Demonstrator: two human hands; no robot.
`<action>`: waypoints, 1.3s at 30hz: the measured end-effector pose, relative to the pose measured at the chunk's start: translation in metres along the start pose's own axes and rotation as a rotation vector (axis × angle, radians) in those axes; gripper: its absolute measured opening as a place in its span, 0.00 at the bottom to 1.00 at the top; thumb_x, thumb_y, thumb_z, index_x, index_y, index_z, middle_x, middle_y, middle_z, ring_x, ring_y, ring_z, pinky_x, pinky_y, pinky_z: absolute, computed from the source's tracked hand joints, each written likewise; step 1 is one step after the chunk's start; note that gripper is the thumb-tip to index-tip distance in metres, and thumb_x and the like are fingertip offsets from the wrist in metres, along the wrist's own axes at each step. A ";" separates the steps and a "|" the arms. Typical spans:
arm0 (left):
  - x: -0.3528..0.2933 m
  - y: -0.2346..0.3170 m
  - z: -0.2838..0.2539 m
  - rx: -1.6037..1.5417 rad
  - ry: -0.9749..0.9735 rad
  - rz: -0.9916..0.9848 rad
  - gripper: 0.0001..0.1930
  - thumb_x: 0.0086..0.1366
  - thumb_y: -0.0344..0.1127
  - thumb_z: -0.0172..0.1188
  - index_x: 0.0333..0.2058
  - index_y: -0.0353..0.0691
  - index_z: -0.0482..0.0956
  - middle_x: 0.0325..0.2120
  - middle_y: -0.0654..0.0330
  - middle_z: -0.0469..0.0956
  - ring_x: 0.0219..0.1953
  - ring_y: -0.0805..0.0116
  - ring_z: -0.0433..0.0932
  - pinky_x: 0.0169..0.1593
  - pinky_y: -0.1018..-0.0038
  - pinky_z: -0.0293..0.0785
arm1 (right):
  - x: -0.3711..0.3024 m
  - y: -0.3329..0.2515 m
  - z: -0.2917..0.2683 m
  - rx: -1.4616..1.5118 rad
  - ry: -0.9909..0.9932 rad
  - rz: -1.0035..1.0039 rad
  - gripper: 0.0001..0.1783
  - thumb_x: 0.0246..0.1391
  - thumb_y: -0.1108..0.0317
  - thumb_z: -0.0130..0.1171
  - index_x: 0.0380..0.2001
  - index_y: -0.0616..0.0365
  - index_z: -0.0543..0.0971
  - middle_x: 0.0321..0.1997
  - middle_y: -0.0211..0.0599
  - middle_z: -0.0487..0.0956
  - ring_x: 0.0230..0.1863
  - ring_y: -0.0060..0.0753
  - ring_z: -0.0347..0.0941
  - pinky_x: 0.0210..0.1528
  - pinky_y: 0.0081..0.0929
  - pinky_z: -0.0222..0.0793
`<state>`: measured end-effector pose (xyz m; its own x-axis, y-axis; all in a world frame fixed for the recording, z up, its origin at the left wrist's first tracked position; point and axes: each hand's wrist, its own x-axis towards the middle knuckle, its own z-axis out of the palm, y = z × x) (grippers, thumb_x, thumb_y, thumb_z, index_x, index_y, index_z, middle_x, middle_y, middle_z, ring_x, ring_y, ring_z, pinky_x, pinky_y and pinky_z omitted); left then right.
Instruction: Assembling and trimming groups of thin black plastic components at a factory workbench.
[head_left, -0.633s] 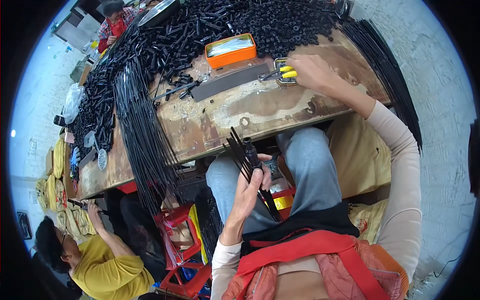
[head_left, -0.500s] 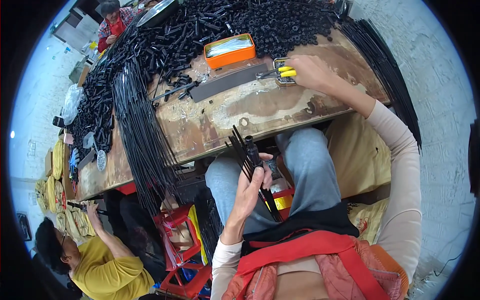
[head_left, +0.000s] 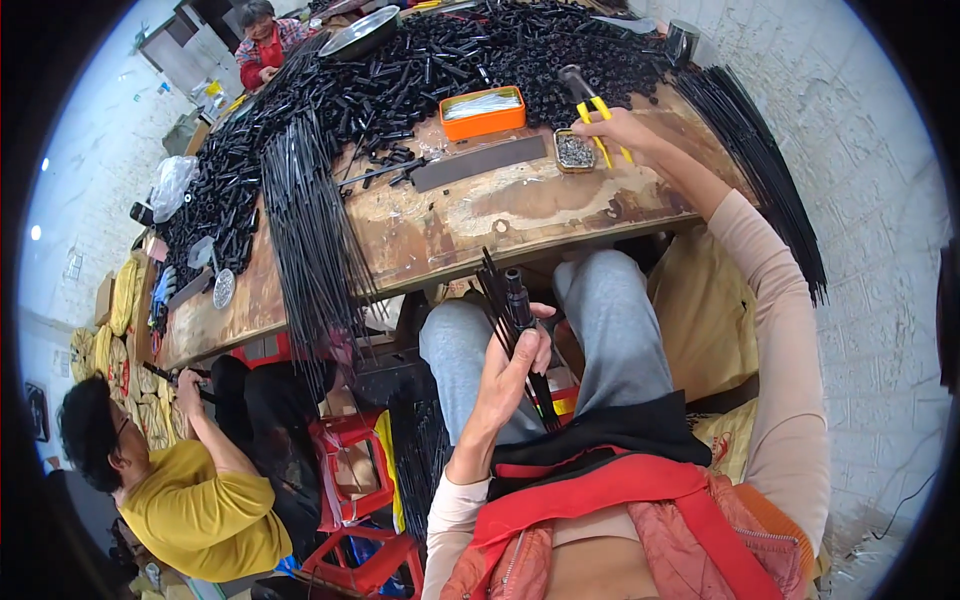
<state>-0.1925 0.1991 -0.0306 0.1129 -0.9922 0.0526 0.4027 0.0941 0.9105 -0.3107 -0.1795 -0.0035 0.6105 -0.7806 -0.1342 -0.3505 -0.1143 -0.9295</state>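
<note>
My left hand [head_left: 508,375] is closed round several thin black rods [head_left: 491,292] and a black stepped tube [head_left: 517,298], held upright above my lap, tops tilted slightly left. Over the table's right part, my right hand [head_left: 632,133] grips pliers [head_left: 580,88] with yellow handles. The plier jaws point away from me, toward the heap of black parts, and nothing shows between them. Just left of the pliers' handles stands a small clear tray [head_left: 575,152] holding many tiny metal pieces. Most of the right fingers hide behind the handles.
An orange box [head_left: 484,124] of thin pale strips and a flat grey bar [head_left: 480,163] lie on the wooden table [head_left: 430,235]. Black tubes [head_left: 400,75] heap behind. Rod bundles [head_left: 310,220] hang over the edge. A co-worker in yellow [head_left: 205,510] sits at left; another person [head_left: 263,50] is far left.
My right hand has swung the pliers from pointing left over the small tray to pointing away, uncovering the tray. The left hand keeps its hold. The whole view has shifted slightly.
</note>
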 end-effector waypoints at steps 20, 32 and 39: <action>-0.035 0.009 0.007 0.067 0.012 0.163 0.41 0.68 0.65 0.39 0.61 0.29 0.59 0.22 0.67 0.65 0.22 0.80 0.62 0.28 0.81 0.60 | -0.267 -0.046 0.162 0.700 -0.263 -0.190 0.05 0.58 0.72 0.55 0.36 0.62 0.72 0.32 0.37 0.75 0.28 0.26 0.72 0.32 0.22 0.68; -0.028 0.007 0.027 0.062 -0.041 0.129 0.40 0.68 0.65 0.42 0.59 0.29 0.60 0.23 0.67 0.66 0.23 0.80 0.61 0.29 0.81 0.61 | -0.276 -0.029 0.148 0.624 -0.094 -0.295 0.08 0.56 0.78 0.59 0.37 0.61 0.72 0.33 0.36 0.76 0.35 0.23 0.74 0.39 0.23 0.71; -0.022 0.004 0.034 0.067 -0.049 0.084 0.41 0.68 0.65 0.41 0.60 0.28 0.59 0.23 0.67 0.66 0.23 0.80 0.61 0.31 0.81 0.60 | -0.272 -0.026 0.145 0.696 -0.101 -0.404 0.09 0.55 0.78 0.60 0.39 0.62 0.72 0.31 0.36 0.78 0.35 0.25 0.75 0.54 0.32 0.70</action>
<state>-0.2244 0.2181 -0.0136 0.0989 -0.9840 0.1481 0.3323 0.1730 0.9272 -0.3644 0.1248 0.0075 0.6685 -0.6976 0.2578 0.4125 0.0594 -0.9090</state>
